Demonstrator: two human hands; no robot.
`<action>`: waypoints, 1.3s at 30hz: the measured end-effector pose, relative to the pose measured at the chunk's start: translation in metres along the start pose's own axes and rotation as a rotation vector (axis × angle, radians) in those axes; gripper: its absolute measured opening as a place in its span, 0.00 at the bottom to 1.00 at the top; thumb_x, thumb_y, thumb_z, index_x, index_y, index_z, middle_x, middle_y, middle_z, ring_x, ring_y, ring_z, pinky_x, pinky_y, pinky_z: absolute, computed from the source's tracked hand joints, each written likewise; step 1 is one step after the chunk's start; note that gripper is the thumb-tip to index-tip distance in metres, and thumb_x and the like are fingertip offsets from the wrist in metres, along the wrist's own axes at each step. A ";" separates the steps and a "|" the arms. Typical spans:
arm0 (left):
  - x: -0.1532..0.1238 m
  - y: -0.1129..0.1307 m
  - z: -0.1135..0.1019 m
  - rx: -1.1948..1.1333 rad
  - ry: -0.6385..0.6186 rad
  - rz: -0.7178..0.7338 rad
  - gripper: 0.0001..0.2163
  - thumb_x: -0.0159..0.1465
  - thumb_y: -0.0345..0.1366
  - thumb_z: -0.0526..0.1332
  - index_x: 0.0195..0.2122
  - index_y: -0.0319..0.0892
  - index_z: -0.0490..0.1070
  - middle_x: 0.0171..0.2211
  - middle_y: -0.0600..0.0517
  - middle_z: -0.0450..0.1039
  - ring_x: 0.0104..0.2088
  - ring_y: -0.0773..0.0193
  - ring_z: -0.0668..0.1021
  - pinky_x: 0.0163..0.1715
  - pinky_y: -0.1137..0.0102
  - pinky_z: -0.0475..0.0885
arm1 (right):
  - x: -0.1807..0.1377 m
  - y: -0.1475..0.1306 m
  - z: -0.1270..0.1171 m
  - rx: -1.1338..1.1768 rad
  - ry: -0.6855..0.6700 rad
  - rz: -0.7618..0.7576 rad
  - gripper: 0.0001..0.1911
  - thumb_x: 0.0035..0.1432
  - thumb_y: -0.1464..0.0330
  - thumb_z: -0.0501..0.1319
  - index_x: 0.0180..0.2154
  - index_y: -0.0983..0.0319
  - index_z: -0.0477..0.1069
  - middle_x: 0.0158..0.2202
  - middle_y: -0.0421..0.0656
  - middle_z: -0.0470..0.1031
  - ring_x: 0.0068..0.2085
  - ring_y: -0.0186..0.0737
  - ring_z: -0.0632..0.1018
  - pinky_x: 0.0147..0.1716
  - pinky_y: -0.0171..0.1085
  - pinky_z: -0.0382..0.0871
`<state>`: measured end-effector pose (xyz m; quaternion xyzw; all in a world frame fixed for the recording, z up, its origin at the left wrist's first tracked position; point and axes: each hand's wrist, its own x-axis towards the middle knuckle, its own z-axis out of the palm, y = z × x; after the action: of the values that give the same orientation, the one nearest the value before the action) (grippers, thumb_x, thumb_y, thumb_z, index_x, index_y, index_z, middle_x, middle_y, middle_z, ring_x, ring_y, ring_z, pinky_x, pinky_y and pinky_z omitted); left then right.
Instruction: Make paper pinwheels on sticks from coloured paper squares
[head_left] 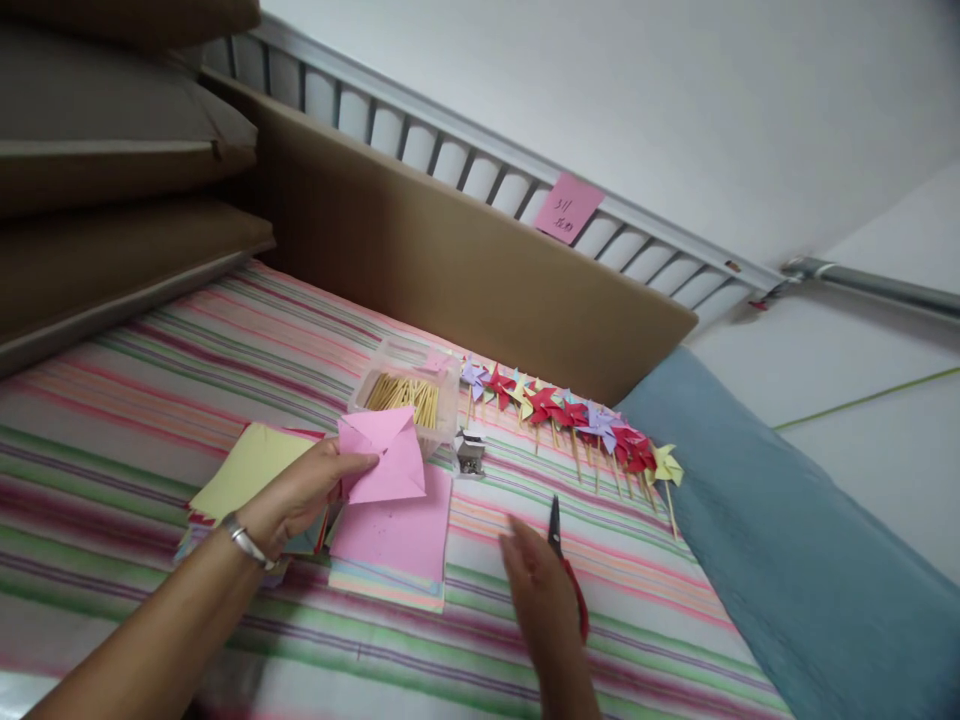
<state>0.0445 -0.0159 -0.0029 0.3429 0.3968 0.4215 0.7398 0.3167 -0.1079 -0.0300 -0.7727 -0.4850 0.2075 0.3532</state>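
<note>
My left hand [311,485] pinches a pink paper square [394,470] between thumb and fingers; slits run in from its corners. Beneath it lies a pile of coloured sheets with a pink sheet [394,535] on top. My right hand [536,575], slightly blurred, has its fingers stretched out and holds nothing that I can see. Just beside and partly behind it are scissors [555,525] with black blades and red handles. Another stack of paper, topped by a yellow sheet [247,465], sits under and beyond my left forearm.
Short wooden sticks [420,400] fill a clear plastic box [448,405]. Next to it is a small container [470,455] of tiny metal pieces. Several paper pinwheels [544,403] lie in a row along the cardboard panel [450,270]. Stacked cardboard [127,240] rises at the left on the striped cloth [315,660].
</note>
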 end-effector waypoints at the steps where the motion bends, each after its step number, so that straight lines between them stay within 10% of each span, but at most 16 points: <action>1: 0.001 -0.004 0.003 -0.005 -0.018 -0.007 0.15 0.48 0.35 0.70 0.38 0.37 0.78 0.31 0.46 0.81 0.33 0.56 0.80 0.33 0.68 0.72 | -0.007 -0.012 0.011 0.183 -0.088 0.015 0.24 0.50 0.54 0.61 0.43 0.64 0.75 0.47 0.53 0.76 0.48 0.52 0.75 0.46 0.45 0.68; 3: 0.002 -0.011 0.009 -0.017 -0.062 -0.013 0.11 0.50 0.34 0.69 0.35 0.38 0.78 0.30 0.47 0.80 0.32 0.58 0.79 0.34 0.68 0.72 | -0.021 -0.033 0.033 0.537 -0.293 0.115 0.25 0.52 0.51 0.61 0.44 0.63 0.74 0.43 0.52 0.77 0.44 0.51 0.77 0.41 0.46 0.71; 10: -0.003 -0.025 0.030 -0.081 -0.111 -0.035 0.07 0.49 0.32 0.70 0.29 0.41 0.77 0.26 0.51 0.79 0.29 0.62 0.78 0.33 0.71 0.71 | -0.031 -0.065 0.078 1.167 -0.338 0.350 0.20 0.45 0.55 0.69 0.35 0.62 0.70 0.30 0.41 0.75 0.33 0.40 0.78 0.29 0.37 0.71; 39: 0.002 -0.036 0.028 -0.015 -0.008 -0.090 0.17 0.50 0.33 0.70 0.41 0.38 0.75 0.38 0.44 0.79 0.35 0.56 0.79 0.35 0.65 0.74 | -0.014 -0.050 0.082 0.953 -0.286 0.262 0.16 0.44 0.62 0.68 0.33 0.66 0.75 0.21 0.38 0.72 0.21 0.30 0.68 0.21 0.31 0.62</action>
<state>0.0826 -0.0337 -0.0211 0.3211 0.4057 0.3894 0.7620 0.2257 -0.0785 -0.0480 -0.5442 -0.2790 0.5517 0.5671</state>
